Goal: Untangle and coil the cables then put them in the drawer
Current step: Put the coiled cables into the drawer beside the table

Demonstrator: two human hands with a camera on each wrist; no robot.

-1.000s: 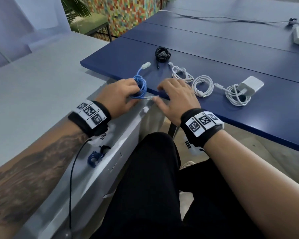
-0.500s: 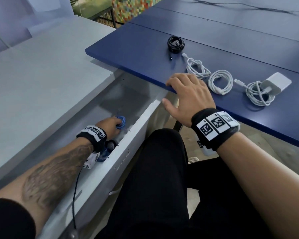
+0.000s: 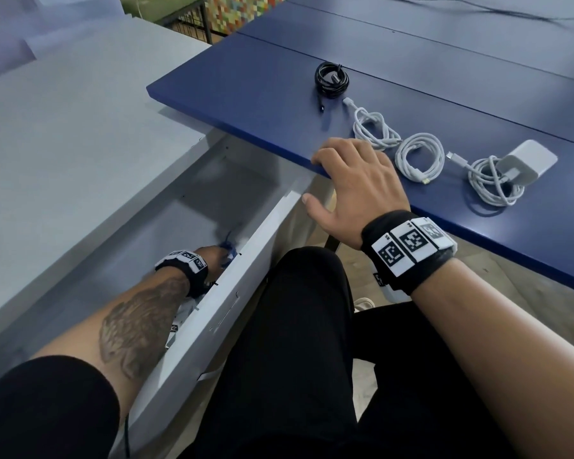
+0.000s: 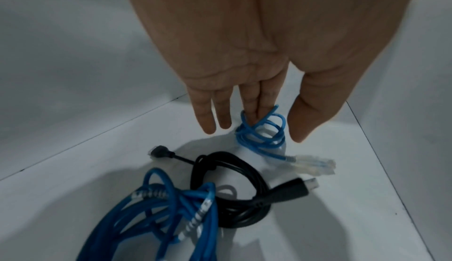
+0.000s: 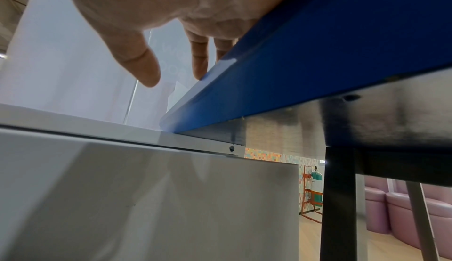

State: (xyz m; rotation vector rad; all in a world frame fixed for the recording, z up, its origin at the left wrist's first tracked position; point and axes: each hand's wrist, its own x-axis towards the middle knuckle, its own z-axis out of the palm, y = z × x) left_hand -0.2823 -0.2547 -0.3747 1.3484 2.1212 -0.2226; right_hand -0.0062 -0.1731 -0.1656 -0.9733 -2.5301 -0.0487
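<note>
Left hand in drawer at small blue cable; right hand idle on table edge.

Left hand [image 4: 244,56], fingers straight, appears only to touch the small blue cable [image 4: 263,135] on the drawer [image 3: 246,260] floor, near a black cable [image 4: 234,187]. Right hand [image 3: 358,187] rests flat and relaxed on the blue table [image 3: 246,94]; white cables [image 3: 418,159] lie right of it.

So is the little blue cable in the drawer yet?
In: the little blue cable hangs from the left hand inside the drawer.
</note>
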